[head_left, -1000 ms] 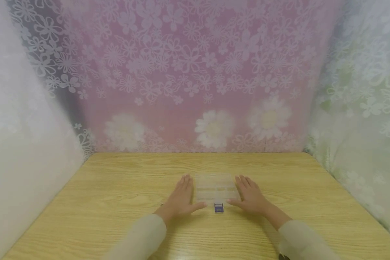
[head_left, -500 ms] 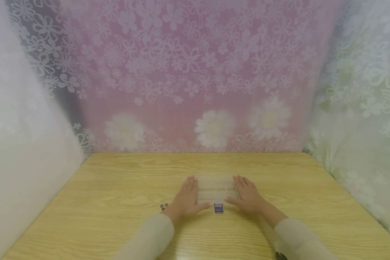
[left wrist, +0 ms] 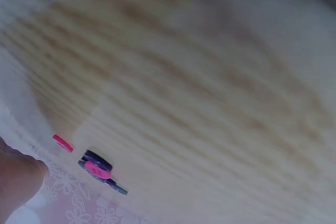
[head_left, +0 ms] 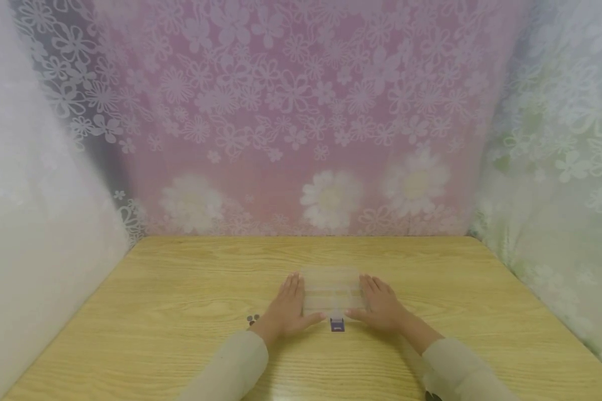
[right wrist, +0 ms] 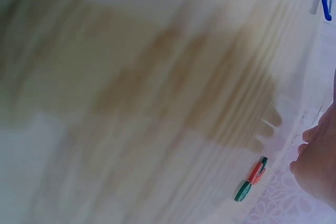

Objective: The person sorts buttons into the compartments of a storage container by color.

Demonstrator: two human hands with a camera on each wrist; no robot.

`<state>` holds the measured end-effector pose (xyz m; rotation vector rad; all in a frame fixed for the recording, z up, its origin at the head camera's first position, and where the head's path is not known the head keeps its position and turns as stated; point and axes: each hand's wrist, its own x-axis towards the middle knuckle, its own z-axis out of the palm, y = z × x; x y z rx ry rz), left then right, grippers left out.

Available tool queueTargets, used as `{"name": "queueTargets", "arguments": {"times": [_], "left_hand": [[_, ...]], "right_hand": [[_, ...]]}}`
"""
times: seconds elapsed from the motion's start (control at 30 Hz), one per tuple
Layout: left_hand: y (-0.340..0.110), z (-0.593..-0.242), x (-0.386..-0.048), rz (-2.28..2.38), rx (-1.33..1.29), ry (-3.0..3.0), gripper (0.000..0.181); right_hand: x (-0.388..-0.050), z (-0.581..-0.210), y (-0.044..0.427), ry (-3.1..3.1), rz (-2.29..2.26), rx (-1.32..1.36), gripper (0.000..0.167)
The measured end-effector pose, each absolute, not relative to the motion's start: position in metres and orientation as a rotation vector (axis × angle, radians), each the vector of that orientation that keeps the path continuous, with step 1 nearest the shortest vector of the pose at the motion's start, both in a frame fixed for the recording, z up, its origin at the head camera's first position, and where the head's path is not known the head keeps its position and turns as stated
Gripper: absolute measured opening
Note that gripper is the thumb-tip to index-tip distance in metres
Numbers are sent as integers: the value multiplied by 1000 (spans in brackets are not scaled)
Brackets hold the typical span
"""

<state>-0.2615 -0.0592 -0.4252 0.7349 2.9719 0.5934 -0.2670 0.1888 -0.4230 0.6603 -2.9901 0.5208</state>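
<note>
A clear plastic box (head_left: 331, 303) with inner dividers lies on the wooden table in the head view. A blue latch (head_left: 337, 324) stands at its near side, and shows at the upper right of the right wrist view. My left hand (head_left: 292, 306) lies along the box's left side, fingers straight and thumb toward the near corner. Along the right side lies my right hand (head_left: 381, 305), its fingers also extended and its thumb near the front edge. In the wrist views, the left hand (left wrist: 18, 179) and right hand (right wrist: 320, 158) show only partly.
Several small dark discs (head_left: 253, 319) lie left of my left wrist; up close they look like pink buttons (left wrist: 98, 170) and dark ones. Red and green buttons (right wrist: 256, 172) lie near the right arm. Patterned cloth (head_left: 301, 139) hangs behind the table (head_left: 180, 289).
My left hand has moved right to the box's side, uncovering the dark discs. The right hand has shifted slightly left. The blue latch sits slightly lower in the head view.
</note>
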Motion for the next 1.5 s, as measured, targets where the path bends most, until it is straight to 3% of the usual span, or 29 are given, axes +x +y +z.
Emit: {"name": "queueTargets", "arguments": {"times": [1.5], "left_hand": [[-69, -426, -248, 586, 773, 2940, 89]], "right_hand": [[-249, -423, 181, -3004, 585, 719, 94]]}}
